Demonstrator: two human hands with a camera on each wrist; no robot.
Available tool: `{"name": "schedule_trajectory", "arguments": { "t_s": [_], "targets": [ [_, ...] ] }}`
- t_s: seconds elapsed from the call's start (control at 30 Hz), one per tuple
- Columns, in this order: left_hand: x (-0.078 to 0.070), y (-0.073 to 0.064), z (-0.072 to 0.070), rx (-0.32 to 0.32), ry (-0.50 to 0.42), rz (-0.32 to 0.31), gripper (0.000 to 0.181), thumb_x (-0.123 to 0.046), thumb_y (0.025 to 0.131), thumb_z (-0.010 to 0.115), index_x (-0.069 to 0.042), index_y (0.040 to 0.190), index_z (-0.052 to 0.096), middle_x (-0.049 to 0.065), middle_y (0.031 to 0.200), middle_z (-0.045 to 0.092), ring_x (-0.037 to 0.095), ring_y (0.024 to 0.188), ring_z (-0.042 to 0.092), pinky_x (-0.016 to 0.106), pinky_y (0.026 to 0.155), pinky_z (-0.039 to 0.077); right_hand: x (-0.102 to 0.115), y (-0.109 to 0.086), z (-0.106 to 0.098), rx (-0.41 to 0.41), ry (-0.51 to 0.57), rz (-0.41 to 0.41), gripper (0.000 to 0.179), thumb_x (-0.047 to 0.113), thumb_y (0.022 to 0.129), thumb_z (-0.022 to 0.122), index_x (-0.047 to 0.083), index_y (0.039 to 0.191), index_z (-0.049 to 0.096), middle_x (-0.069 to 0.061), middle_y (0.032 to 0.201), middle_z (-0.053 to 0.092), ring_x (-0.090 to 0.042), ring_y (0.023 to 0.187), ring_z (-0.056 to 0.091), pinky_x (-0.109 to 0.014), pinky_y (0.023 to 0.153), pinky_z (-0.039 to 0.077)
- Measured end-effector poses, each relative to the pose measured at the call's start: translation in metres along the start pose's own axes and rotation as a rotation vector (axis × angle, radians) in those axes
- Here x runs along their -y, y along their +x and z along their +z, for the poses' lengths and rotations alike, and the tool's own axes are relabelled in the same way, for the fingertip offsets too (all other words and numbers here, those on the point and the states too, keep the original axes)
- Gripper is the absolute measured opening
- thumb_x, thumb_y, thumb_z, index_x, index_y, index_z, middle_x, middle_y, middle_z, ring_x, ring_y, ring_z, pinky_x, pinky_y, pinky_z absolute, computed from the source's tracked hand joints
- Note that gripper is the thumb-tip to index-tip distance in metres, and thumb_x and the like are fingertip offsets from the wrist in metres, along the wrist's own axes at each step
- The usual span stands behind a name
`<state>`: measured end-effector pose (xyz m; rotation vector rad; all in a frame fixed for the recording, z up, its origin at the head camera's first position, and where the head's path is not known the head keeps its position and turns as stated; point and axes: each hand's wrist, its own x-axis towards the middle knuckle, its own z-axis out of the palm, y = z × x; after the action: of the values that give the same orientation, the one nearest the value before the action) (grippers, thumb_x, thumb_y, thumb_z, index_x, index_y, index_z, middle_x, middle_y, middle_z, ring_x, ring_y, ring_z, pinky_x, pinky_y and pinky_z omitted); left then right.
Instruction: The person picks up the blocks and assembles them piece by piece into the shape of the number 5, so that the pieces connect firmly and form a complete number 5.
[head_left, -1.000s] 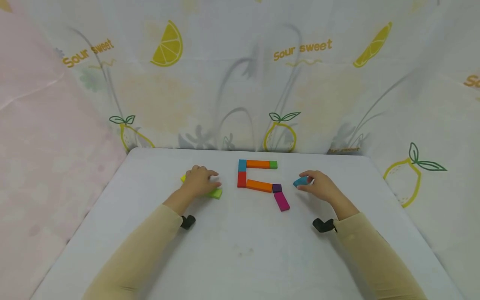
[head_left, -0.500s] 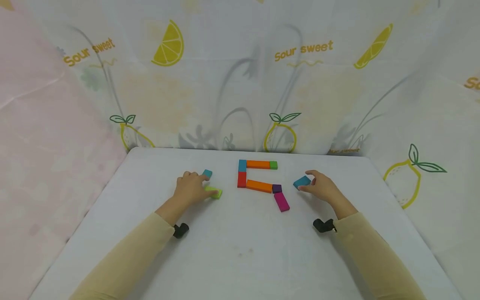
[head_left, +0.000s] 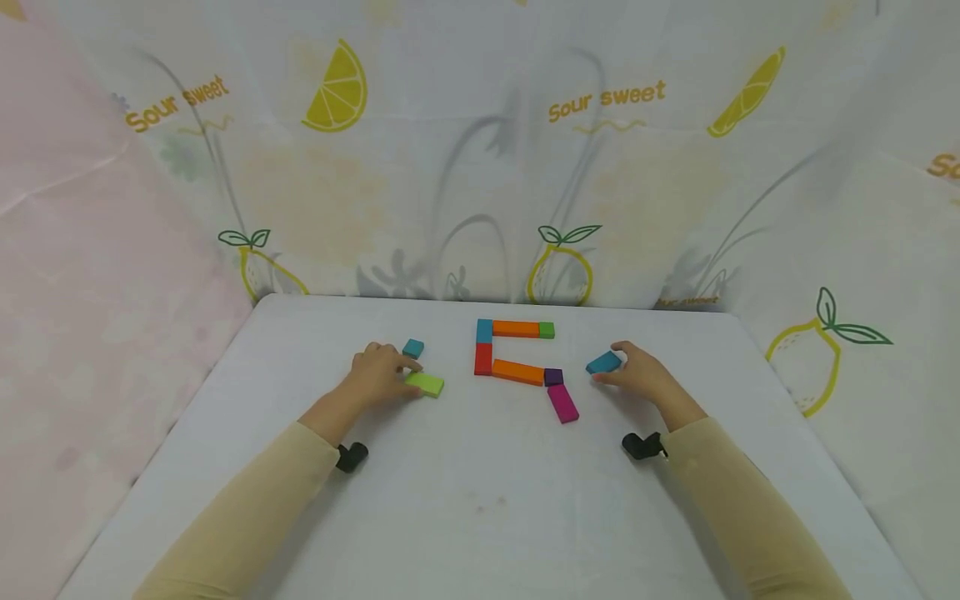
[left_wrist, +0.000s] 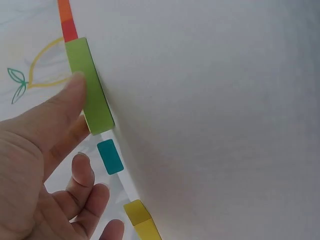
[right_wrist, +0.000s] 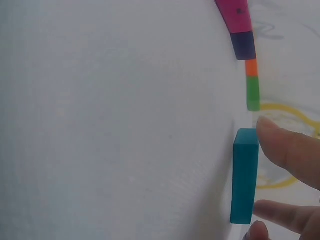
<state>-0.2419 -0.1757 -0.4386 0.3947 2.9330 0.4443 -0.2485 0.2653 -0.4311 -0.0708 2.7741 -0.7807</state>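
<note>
In the head view my left hand (head_left: 375,377) pinches a lime-green block (head_left: 427,384), thumb at its near side and index finger at its far side. The left wrist view shows the thumb across this green block (left_wrist: 91,90), other fingers loosely curled. Just beyond lies a small teal block (head_left: 413,348). A yellow block (left_wrist: 137,212) shows past the fingers in the left wrist view, hidden behind the hand from the head. My right hand (head_left: 637,371) holds a blue rectangular block (head_left: 603,362) between thumb and fingertips; the right wrist view shows both at this blue block's (right_wrist: 245,177) side.
Between the hands, blocks lie joined in an angular figure: blue (head_left: 484,331), red (head_left: 483,359), two orange bars (head_left: 517,372), green (head_left: 547,330), purple (head_left: 553,377) and magenta (head_left: 563,403). The white table (head_left: 487,517) ends at a lemon-print curtain (head_left: 480,167).
My left hand has drawn back leftward, uncovering the small teal block, and its thumb and index finger have come onto the lime-green block. The right hand stays nearly in place with the blue block.
</note>
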Motion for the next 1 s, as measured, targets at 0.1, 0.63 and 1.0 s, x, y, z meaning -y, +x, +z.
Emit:
{"name": "schedule_trajectory", "arguments": {
  "t_s": [0.1, 0.63, 1.0],
  "targets": [
    [0.003, 0.002, 0.000, 0.009, -0.031, -0.005, 0.045, -0.039, 0.083, 0.082, -0.019, 0.122, 0.074, 0.008, 0.106, 0.062, 0.033, 0.108, 0.048, 0.052, 0.090, 0.037, 0.000, 0.002, 0.001, 0.004, -0.008, 0.008, 0.081, 0.039, 0.091, 0.072, -0.006, 0.147, 0.036, -0.036, 0.136, 0.049, -0.047, 0.122, 0.051, -0.060, 0.102, 0.040],
    [-0.012, -0.001, 0.006, 0.081, -0.106, 0.022, 0.037, -0.032, 0.076, 0.089, -0.023, 0.110, 0.080, 0.001, 0.099, 0.070, 0.025, 0.100, 0.050, 0.043, 0.083, 0.038, 0.001, -0.010, 0.001, 0.076, -0.039, 0.038, 0.073, 0.031, 0.084, 0.081, -0.001, 0.139, 0.046, -0.031, 0.128, 0.055, -0.041, 0.109, 0.055, -0.059, 0.095, 0.044],
    [-0.031, -0.013, 0.010, 0.103, -0.041, 0.127, 0.034, -0.034, 0.076, 0.088, -0.023, 0.108, 0.080, -0.004, 0.088, 0.059, 0.022, 0.098, 0.050, 0.045, 0.084, 0.039, 0.012, -0.027, 0.001, 0.129, -0.071, -0.003, 0.073, 0.028, 0.080, 0.085, -0.001, 0.136, 0.049, -0.019, 0.106, 0.061, -0.031, 0.094, 0.056, -0.052, 0.086, 0.048]
  ]
}}
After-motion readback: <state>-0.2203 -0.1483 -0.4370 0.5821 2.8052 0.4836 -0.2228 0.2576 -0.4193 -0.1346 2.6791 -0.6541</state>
